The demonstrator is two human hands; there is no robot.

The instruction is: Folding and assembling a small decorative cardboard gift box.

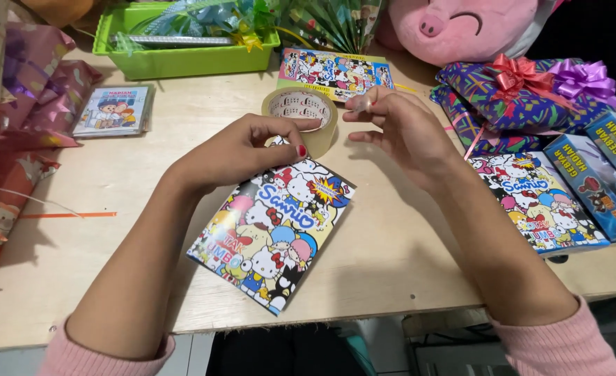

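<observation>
Left hand (242,150) grips the roll of clear tape (301,115), thumb across its rim, just above the cartoon-printed flat pack (273,233) lying on the wooden table (99,237). Right hand (398,129) pinches a short strip of tape (361,103) between fingertips, lifted off the roll. Pack looks wrapped; the strip isn't stuck down yet. Finished gifts with bows (524,87) wait far right

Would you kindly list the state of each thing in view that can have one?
Round roll of clear tape: upright on edge, steadied by left hand.
Right hand: pinching a tape end.
Flat cartoon-print pack: lying closed on wooden table.
Green plastic basket: filled.
Purple wrapped gift: wrapped, bows on top.
</observation>
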